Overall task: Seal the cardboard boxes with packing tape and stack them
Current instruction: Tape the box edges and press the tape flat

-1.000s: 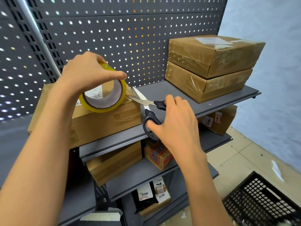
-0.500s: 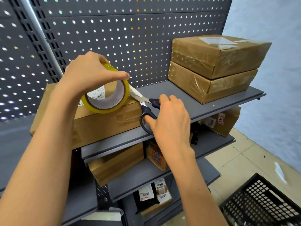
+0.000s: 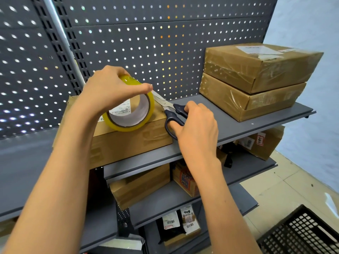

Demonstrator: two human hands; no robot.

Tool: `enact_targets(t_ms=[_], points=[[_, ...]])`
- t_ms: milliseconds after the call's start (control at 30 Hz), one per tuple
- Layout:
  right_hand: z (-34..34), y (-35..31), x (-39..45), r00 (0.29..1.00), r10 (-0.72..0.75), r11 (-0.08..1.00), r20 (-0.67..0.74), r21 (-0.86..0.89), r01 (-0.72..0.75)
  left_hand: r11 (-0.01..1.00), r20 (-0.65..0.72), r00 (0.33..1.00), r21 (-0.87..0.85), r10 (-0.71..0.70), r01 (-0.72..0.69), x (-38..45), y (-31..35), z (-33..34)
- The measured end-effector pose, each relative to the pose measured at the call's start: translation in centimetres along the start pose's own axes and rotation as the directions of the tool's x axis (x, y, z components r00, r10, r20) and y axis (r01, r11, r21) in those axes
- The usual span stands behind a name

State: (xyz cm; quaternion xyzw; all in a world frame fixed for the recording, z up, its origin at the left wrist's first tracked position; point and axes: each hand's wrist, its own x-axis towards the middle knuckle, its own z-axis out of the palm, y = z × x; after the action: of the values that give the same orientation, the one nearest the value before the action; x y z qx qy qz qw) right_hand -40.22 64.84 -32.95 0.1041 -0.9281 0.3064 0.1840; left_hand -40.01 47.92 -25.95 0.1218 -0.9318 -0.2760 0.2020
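holding tape roll (image 3: 129, 109) in left hand (image 3: 108, 88) mid-frame; scissors (image 3: 171, 111), gripped by right hand (image 3: 196, 125), point up-left, blades at roll's right edge.

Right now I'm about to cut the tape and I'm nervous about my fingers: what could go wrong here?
The scissors blades point right at the left hand thumb on the tape roll, so a quick snip could nick it. The cut end may also snap back onto the roll. The box underneath could get scratched.
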Motion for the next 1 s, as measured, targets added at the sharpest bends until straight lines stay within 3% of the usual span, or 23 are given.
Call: enact_targets(t_ms=[233, 400, 500, 700, 900, 1000], points=[[0.5, -0.1, 0.2, 0.998, 0.03, 0.999, -0.06, 0.031, -0.028, 0.999, -0.007, 1.0, -0.037, -0.008, 0.008, -0.7, 0.0, -0.2], [-1.4, 2.4, 2.5, 0.967, 0.192, 0.981, -0.169, 0.047, -0.187, 0.995, -0.02, 0.999, -0.099, -0.028, 0.026, -1.2, -0.2, -0.5], [-1.5, 3.7, 3.6, 0.966, 0.241, 0.97, -0.097, 0.064, -0.235, 0.993, -0.019, 0.999, -0.111, -0.032, 0.03, -1.2, -0.2, -0.4], [2.5, 5.6, 4.1, 0.939, 0.294, 0.946, 0.176, 0.084, -0.312, 0.992, -0.044, 0.998, -0.117, -0.041, 0.036, -1.1, -0.6, -0.4], [4.8, 6.1, 3.3, 0.954, 0.211, 0.974, 0.212, -0.131, -0.186, 0.993, -0.063, 0.997, -0.11, -0.049, 0.042, -1.2, -0.8, -0.4], [5.1, 6.3, 3.0, 0.959, 0.185, 0.976, 0.216, -0.155, -0.154, 0.993, -0.076, 0.996, -0.113, -0.043, 0.035, -1.4, -0.8, -0.4]])
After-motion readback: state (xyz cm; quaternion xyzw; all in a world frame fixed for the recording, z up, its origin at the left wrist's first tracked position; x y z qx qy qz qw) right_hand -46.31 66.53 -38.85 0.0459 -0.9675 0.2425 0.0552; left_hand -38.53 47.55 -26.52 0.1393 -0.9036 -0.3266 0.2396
